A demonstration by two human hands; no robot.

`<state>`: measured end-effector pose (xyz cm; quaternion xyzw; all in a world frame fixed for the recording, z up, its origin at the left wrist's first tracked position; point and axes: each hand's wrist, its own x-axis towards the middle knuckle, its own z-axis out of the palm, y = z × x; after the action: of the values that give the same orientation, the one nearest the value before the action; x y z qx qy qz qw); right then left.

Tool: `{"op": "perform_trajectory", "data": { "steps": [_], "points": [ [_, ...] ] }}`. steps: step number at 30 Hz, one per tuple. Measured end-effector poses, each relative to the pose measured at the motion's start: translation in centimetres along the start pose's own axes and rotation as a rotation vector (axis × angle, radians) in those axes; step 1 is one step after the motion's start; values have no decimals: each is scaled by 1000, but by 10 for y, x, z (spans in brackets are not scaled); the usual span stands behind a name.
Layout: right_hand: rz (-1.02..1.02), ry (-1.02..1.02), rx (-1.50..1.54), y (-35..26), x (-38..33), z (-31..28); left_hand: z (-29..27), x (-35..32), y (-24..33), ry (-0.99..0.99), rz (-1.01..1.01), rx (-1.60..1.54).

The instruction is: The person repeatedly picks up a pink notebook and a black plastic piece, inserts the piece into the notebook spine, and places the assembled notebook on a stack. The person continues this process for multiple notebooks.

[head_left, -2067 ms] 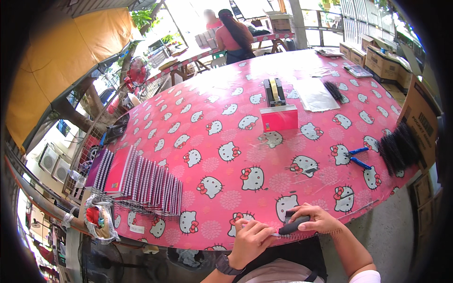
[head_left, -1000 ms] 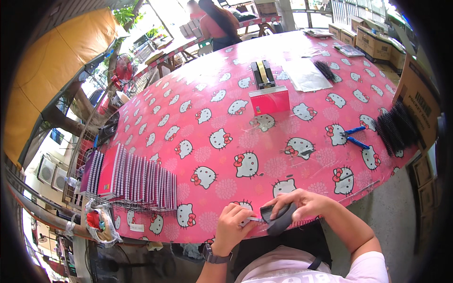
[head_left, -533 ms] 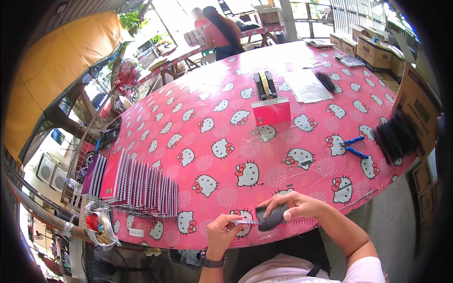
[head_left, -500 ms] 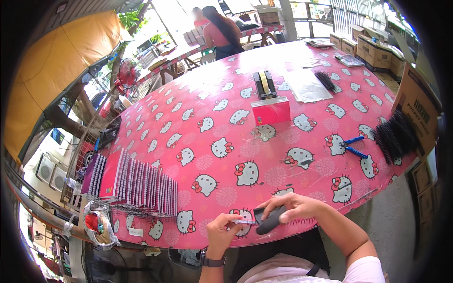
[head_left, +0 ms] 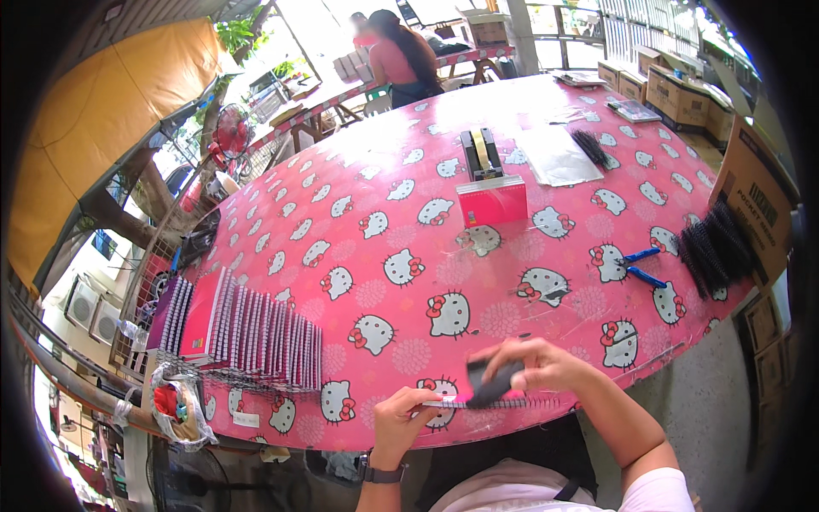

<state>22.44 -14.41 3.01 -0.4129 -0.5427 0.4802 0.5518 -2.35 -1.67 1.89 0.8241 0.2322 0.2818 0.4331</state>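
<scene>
Near the table's front edge, my left hand (head_left: 403, 420) pinches the left end of a small spiral notebook (head_left: 445, 403), seen nearly edge-on. A thin black coil (head_left: 537, 404) runs along its edge and sticks out to the right. My right hand (head_left: 536, 365) is closed around a dark, curved, sole-like piece (head_left: 496, 387), whose lower edge lies against the coil. Most of the notebook is hidden behind this piece and my fingers.
Spiral notebooks (head_left: 256, 333) are stacked at the left. A pink notebook (head_left: 493, 203) leans by a tape dispenser (head_left: 482, 154). Blue-handled pliers (head_left: 641, 266) and black coils (head_left: 717, 247) lie right, beside a carton (head_left: 755, 196). A person (head_left: 403, 60) sits at a far table.
My right hand has shifted slightly right and up, and the dark piece has tilted, its lower edge now flatter along the coil. My left hand keeps its place.
</scene>
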Motion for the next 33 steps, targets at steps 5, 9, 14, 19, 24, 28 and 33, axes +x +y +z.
{"op": "perform_trajectory", "data": {
  "steps": [5, 9, 14, 19, 24, 28, 33],
  "points": [
    [146, 72, -467, 3, 10, 6, 4, 4, -4, -15, -9, -79],
    [81, -87, 1, 8, 6, 11, 8, 4, 0, 10, -69, -46],
    [50, 283, -737, 10, 7, -11, 2, 4, -3, 17, -66, -66],
    [-71, 575, -1244, -14, -16, -34, 7, 20, 3, 41, -46, -239],
    [-209, 340, -862, -50, -3, 28, 25, 38, 32, -28, -1, -349],
    [-264, 288, -801, -44, 6, 42, 25, 35, 38, -19, -14, -428],
    [-275, 312, -733, -47, 7, 48, 23, 30, 40, -16, -63, -515]
  ]
}}
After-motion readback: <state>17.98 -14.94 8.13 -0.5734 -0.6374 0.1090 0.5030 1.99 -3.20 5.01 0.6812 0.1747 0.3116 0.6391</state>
